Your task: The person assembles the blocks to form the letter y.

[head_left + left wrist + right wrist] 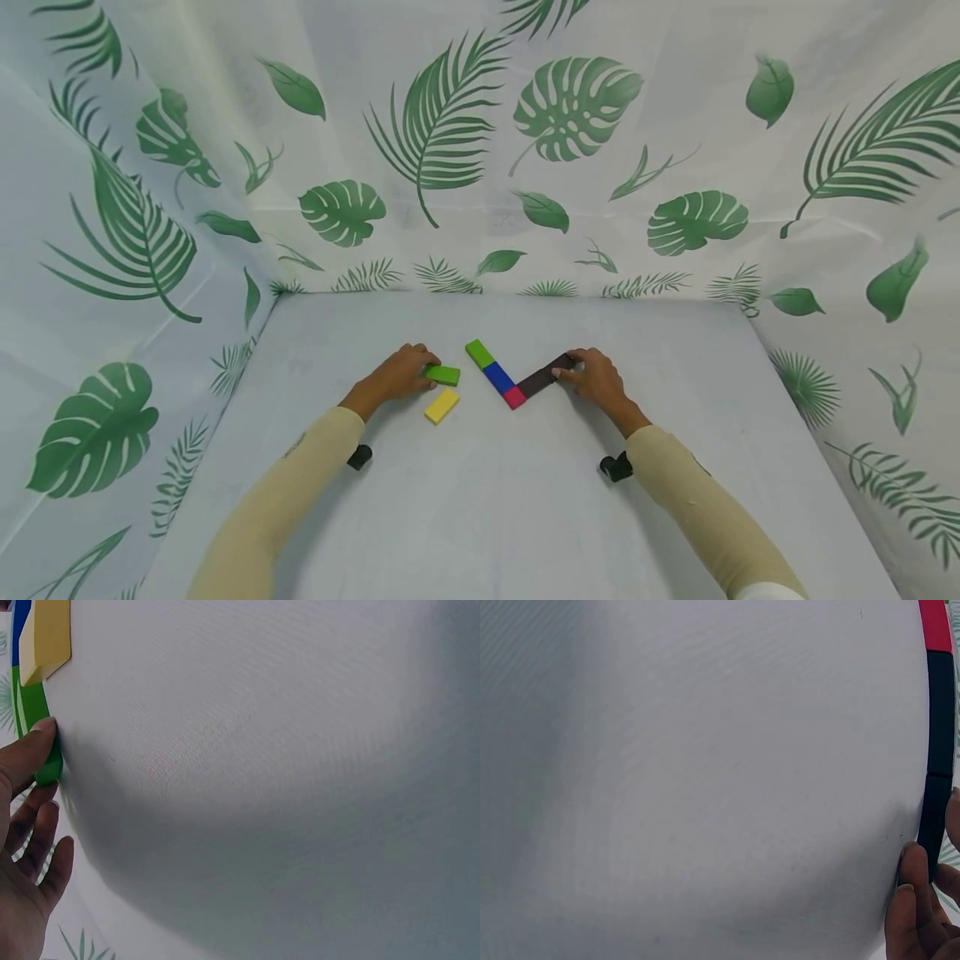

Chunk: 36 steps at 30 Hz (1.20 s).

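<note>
1. Here, pinches a green rectangular block (446,376) between thumb and forefinger of the left hand (401,372), with the other fingers loosely bent and clear of it in the left wrist view.
2. Has that block jutting from the left fingertips toward the middle of the white tabletop (480,508); cannot tell whether lifted or resting there.
3. Has a yellow rectangular block (442,407) lying aslant just beside the pinched green one, nearer the body and free of both hands.
4. Pinches the outer black block (562,365) near its outer end in the right hand (600,382), with thumb and fingers on opposite sides.
5. Joins end to end there with the inner black block (536,383), then meets a shorter red block (514,397) at the corner of a V, between the hands.
6. Runs up the V's other arm through a blue block (497,379) to a second green block (477,353) at the far tip.
7. Wears beige sleeves (307,475) on both arms.
8. Faces a white sheet (465,17) printed with green leaves.
</note>
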Each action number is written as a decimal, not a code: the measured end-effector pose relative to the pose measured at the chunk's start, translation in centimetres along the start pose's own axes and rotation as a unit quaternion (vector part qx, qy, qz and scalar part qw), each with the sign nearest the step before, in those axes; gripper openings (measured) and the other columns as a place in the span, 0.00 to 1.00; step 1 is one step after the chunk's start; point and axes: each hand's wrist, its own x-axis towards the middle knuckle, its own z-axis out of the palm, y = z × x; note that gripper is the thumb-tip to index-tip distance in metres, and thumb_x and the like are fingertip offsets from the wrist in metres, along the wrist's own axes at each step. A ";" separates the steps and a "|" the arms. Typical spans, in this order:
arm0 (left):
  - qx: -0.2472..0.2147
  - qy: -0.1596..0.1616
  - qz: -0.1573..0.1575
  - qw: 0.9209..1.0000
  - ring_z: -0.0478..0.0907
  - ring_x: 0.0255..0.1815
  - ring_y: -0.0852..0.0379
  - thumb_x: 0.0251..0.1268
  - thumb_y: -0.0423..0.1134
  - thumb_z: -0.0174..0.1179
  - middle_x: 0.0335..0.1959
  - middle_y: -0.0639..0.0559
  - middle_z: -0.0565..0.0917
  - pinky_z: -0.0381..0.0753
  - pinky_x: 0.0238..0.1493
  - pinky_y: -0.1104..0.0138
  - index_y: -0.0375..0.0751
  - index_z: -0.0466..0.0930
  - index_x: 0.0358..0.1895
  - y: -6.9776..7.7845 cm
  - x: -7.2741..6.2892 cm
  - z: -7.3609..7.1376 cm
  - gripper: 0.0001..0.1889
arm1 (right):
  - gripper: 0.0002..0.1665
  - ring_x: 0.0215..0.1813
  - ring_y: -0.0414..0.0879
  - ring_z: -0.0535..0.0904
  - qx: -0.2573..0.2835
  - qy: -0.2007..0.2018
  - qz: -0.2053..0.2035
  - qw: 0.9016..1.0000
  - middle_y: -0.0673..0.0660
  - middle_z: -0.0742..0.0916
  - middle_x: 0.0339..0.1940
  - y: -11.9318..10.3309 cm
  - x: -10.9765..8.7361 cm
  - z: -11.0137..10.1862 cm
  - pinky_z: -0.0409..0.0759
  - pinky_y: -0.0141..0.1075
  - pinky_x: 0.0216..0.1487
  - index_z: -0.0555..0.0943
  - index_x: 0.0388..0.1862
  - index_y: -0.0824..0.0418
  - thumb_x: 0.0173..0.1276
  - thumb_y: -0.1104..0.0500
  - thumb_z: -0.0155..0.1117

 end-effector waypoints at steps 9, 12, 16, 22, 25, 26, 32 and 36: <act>-0.012 0.005 0.007 1.000 0.75 0.54 0.51 0.66 0.46 0.68 0.53 0.49 0.81 0.76 0.57 0.56 0.43 0.81 0.59 0.0 -0.5 -0.3 0.21 | 0.34 0.59 0.60 0.78 0.001 -0.004 0.010 1.000 0.69 0.79 0.64 -0.2 0.0 0.3 0.81 0.48 0.47 0.76 0.66 0.65 0.69 0.46 0.68; -0.019 0.008 0.006 1.000 0.75 0.52 0.51 0.66 0.47 0.68 0.52 0.49 0.81 0.76 0.57 0.56 0.43 0.82 0.58 0.0 -0.8 -0.5 0.21 | 0.34 0.57 0.59 0.78 0.001 -0.001 0.011 1.000 0.69 0.79 0.64 -0.2 0.0 0.3 0.81 0.46 0.45 0.77 0.66 0.65 0.69 0.46 0.68; -0.022 0.019 0.002 1.000 0.75 0.50 0.52 0.65 0.48 0.68 0.49 0.50 0.82 0.76 0.55 0.56 0.42 0.83 0.57 0.1 -1.1 -0.6 0.21 | 0.34 0.54 0.58 0.79 -0.003 -0.002 0.011 1.000 0.69 0.80 0.64 -0.1 0.1 0.2 0.81 0.44 0.41 0.77 0.66 0.65 0.69 0.46 0.68; -0.023 0.045 0.005 0.999 0.77 0.50 0.52 0.64 0.50 0.68 0.49 0.50 0.83 0.77 0.56 0.55 0.42 0.83 0.55 0.6 -1.6 -0.3 0.21 | 0.34 0.56 0.60 0.80 -0.006 -0.003 0.010 1.000 0.69 0.80 0.63 0.1 0.1 0.2 0.81 0.42 0.39 0.77 0.66 0.66 0.69 0.47 0.68; -0.023 0.065 0.006 0.998 0.78 0.49 0.52 0.63 0.51 0.69 0.48 0.50 0.84 0.77 0.55 0.55 0.41 0.83 0.54 0.9 -1.7 -0.1 0.22 | 0.34 0.56 0.60 0.80 -0.007 -0.003 0.008 1.000 0.70 0.80 0.63 0.1 0.1 0.1 0.81 0.42 0.38 0.76 0.66 0.66 0.69 0.47 0.68; -0.021 0.073 0.007 0.997 0.78 0.49 0.52 0.63 0.51 0.69 0.47 0.50 0.84 0.77 0.54 0.56 0.42 0.83 0.54 1.1 -1.8 -0.1 0.22 | 0.34 0.56 0.60 0.79 -0.007 -0.003 0.007 1.000 0.70 0.79 0.63 0.0 0.1 0.0 0.81 0.41 0.38 0.76 0.66 0.66 0.69 0.47 0.68; -0.014 0.114 0.009 0.993 0.79 0.46 0.55 0.61 0.51 0.70 0.43 0.53 0.85 0.77 0.52 0.57 0.43 0.84 0.51 1.7 -1.8 0.5 0.20 | 0.34 0.54 0.59 0.80 -0.006 -0.003 0.006 1.000 0.70 0.80 0.63 -0.1 0.0 -0.1 0.81 0.40 0.36 0.77 0.66 0.66 0.69 0.46 0.68; -0.017 0.118 0.002 0.993 0.79 0.46 0.54 0.60 0.52 0.71 0.42 0.53 0.85 0.77 0.53 0.56 0.44 0.85 0.50 2.5 -2.0 0.8 0.20 | 0.34 0.53 0.59 0.80 -0.005 -0.002 0.004 1.000 0.70 0.79 0.64 -0.2 0.0 -0.1 0.81 0.40 0.36 0.77 0.66 0.66 0.69 0.46 0.68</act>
